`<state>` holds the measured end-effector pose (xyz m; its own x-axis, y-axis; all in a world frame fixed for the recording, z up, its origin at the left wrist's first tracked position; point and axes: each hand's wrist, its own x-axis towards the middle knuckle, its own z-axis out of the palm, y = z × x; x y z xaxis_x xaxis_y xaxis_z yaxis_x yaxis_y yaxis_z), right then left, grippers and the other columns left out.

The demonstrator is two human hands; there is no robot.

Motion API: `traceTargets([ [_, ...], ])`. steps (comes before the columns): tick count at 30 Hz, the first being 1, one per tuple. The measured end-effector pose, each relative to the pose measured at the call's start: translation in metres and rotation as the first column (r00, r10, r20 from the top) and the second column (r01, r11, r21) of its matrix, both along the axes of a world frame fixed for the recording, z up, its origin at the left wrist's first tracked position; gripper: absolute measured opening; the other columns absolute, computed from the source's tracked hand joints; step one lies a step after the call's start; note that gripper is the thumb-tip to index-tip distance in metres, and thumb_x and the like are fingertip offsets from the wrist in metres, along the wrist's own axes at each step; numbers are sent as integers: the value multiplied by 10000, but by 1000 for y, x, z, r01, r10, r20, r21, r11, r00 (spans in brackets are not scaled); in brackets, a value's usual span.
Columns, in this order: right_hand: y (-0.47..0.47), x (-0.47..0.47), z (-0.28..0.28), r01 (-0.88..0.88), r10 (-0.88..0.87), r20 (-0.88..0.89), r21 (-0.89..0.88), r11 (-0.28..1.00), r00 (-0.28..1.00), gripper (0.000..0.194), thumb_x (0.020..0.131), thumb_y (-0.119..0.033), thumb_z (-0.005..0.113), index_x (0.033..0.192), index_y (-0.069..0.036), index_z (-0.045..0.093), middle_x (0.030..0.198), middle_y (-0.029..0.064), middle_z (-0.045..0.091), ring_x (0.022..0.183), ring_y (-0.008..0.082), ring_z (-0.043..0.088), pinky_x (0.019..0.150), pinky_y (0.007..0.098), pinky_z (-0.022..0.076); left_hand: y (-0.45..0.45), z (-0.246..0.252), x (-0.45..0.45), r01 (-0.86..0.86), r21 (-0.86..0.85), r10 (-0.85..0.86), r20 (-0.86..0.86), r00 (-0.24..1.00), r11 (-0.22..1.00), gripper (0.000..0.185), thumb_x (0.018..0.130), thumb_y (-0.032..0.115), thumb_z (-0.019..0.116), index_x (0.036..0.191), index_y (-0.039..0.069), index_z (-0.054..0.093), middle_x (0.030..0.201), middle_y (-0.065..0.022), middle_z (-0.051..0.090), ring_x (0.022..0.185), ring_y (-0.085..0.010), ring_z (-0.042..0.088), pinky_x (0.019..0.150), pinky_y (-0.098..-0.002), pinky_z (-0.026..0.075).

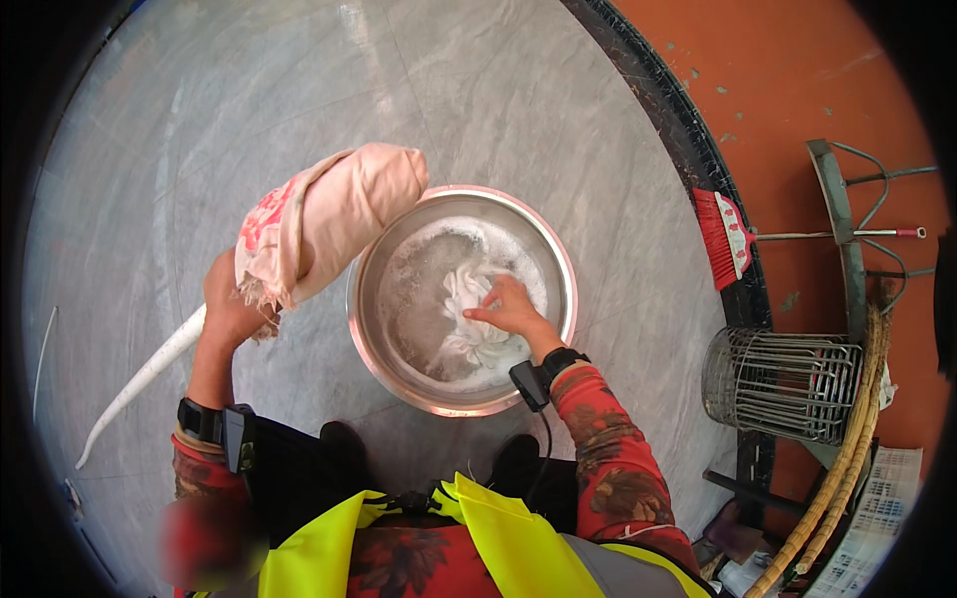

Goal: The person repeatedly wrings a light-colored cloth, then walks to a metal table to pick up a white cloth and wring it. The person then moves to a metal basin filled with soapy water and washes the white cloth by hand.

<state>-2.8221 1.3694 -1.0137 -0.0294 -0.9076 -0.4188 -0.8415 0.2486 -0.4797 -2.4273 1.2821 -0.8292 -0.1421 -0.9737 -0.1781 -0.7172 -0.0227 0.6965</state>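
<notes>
My left hand (238, 299) grips a white pole (149, 366) near a pinkish cloth bundle (359, 202) with frayed edges and a red pattern, which is wrapped around the pole's upper end. The bundle overlaps the upper left rim of a round metal basin (360, 333) on the floor. Inside the basin is cloudy, foamy water with a crumpled white cloth (471, 299) in it. My right hand (508, 305) is over this cloth, its thumb and fingers apart and touching or just above it; whether it pinches any fabric is hard to tell.
Grey tile floor (523, 112) surrounds the basin, with a dark border at right. Beyond lie a red broom head (724, 238), a metal stool (834, 194), a wire rack (785, 385), long bundled canes (837, 486) and a white plastic crate (875, 516). My feet are just below the basin.
</notes>
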Motion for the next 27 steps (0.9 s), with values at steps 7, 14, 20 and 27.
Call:
traceTargets([
  [7, 21, 62, -43, -218, 245, -197, 147, 965, 949, 760, 665, -339, 846, 1346, -213, 530, 1510, 186, 312, 1369, 465, 298, 1047, 568, 381, -7, -27, 6, 133, -125, -119, 114, 986, 983, 109, 823, 60, 663, 825, 1, 571, 527, -71, 541, 410, -178, 584, 358, -332, 449],
  [14, 3, 27, -58, 195, -164, 164, -199, 960, 973, 375, 701, -274, 779, 993, -67, 671, 972, 202, 682, 936, 394, 647, 830, 454, 517, -7, -30, -1, 121, -43, -114, 139, 984, 992, 316, 691, 176, 756, 951, 32, 651, 827, -139, 683, 724, -308, 646, 661, -371, 504],
  [20, 23, 1, -11, 134, -89, 171, -271, 953, 981, 523, 712, -427, 800, 1063, -58, 682, 1120, 234, 646, 1068, 402, 600, 919, 454, 473, -9, -25, -6, 251, -176, -209, 224, 952, 952, 197, 702, 163, 743, 815, 44, 635, 671, -86, 642, 589, -218, 622, 559, -337, 489],
  [27, 47, 2, 26, -356, 362, -66, 96, 930, 930, 698, 651, -431, 856, 1253, -158, 631, 1534, 216, 275, 1425, 460, 188, 1062, 647, 292, 1, -4, -27, 78, -11, -77, 81, 994, 997, 130, 725, 97, 727, 738, 32, 614, 575, -32, 608, 498, -134, 619, 489, -294, 495],
])
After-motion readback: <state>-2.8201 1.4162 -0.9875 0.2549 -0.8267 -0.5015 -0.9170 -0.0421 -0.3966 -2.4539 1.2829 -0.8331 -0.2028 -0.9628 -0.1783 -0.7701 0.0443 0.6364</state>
